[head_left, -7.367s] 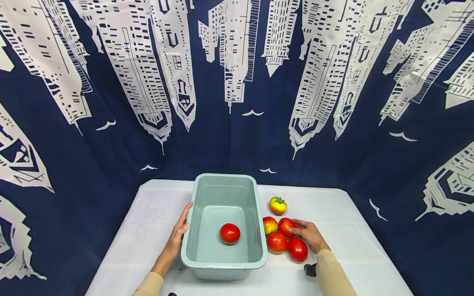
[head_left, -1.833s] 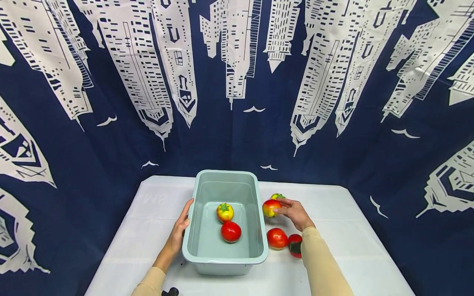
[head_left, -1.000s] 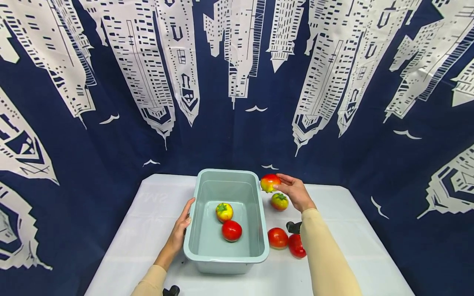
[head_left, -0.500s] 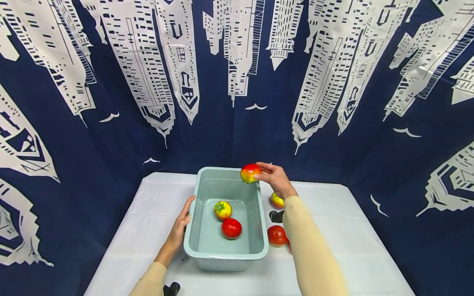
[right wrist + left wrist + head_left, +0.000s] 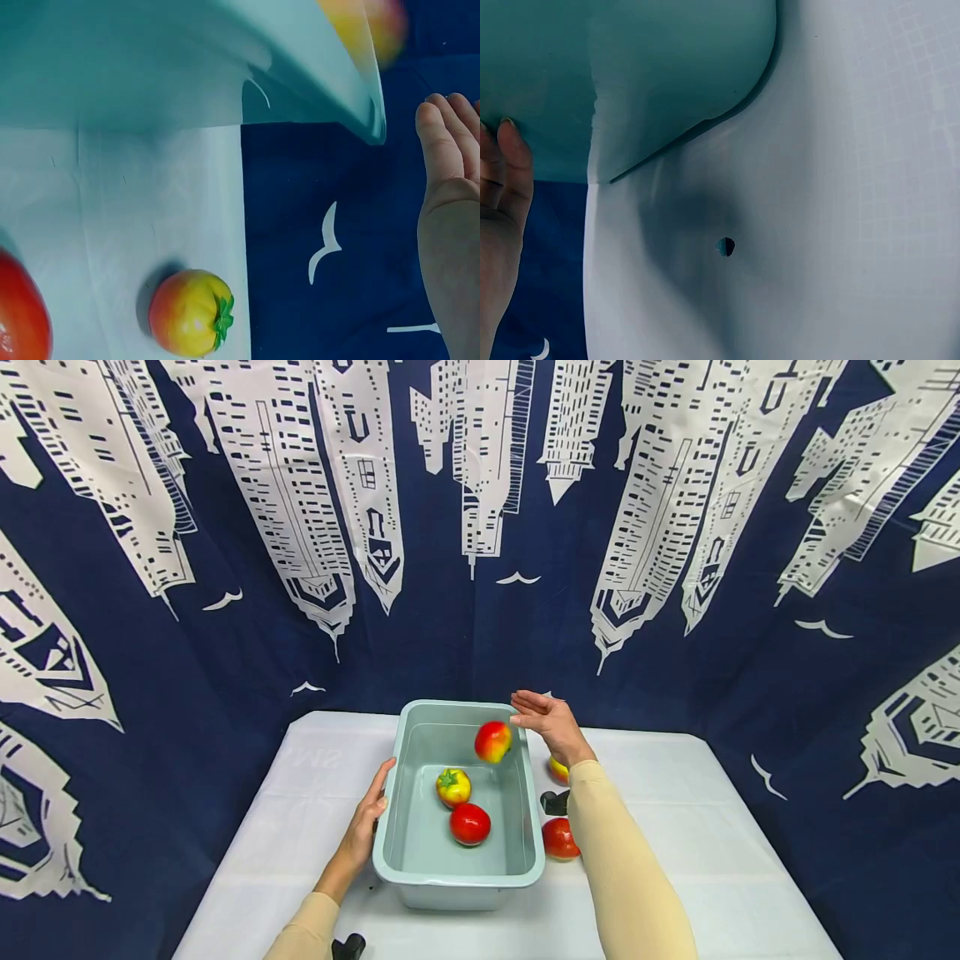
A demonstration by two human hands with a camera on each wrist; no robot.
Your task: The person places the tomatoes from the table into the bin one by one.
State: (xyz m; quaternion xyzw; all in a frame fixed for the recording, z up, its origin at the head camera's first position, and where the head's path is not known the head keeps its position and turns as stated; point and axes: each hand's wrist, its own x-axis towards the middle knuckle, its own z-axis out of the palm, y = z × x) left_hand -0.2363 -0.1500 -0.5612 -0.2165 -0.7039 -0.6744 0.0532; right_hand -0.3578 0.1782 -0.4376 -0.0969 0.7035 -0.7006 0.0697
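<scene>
Left hand (image 5: 363, 820), fingers straight, touches the tub (image 5: 457, 883); right hand (image 5: 551, 724), fingers extended, holds nothing — the red-yellow tomato (image 5: 492, 742) gripped earlier is midair.

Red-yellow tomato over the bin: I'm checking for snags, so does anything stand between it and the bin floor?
Nothing visible does. Below the red-yellow tomato, the bin floor looks bare; the leafy yellow tomato lies to one side.

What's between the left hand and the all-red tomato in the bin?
The left wall of the bin, then a bare stretch of its floor, separates the left hand from the all-red tomato. Head view shows it.
</scene>
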